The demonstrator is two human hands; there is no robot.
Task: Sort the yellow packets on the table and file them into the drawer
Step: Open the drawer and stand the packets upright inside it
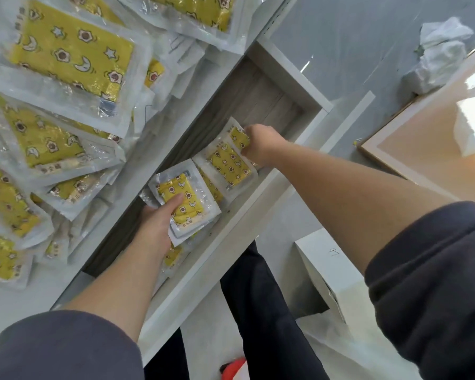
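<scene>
Yellow packets (69,50), each a patterned yellow pad sealed in a clear-and-white pouch, lie in a loose overlapping pile on the white desk (0,303) at the left of the head view. The pile runs from the far left corner down to the near left edge. The print shows stars, moons and flower shapes.

The drawer (258,89) stands open just right of the desk edge. It has white walls and a grey wood-grain floor. Its far end is bare floor; its middle and near part hold further packets.

The left hand (159,215) is inside the drawer near its middle. Its fingers (173,201) are extended and pressed flat on the top packet of a small stack (188,197), with the thumb side under the stack edge; the stack is gripped.

The right hand (261,142) is farther into the drawer. Its fingers are curled closed on the far end of a second group of packets (228,163), which lean against the right drawer wall.

Both forearms are bare, with dark grey sleeves (433,270) pushed up past the elbows.

On the floor at the right are a white box (329,270), a framed board (422,138) and crumpled white wrapping (439,53).
</scene>
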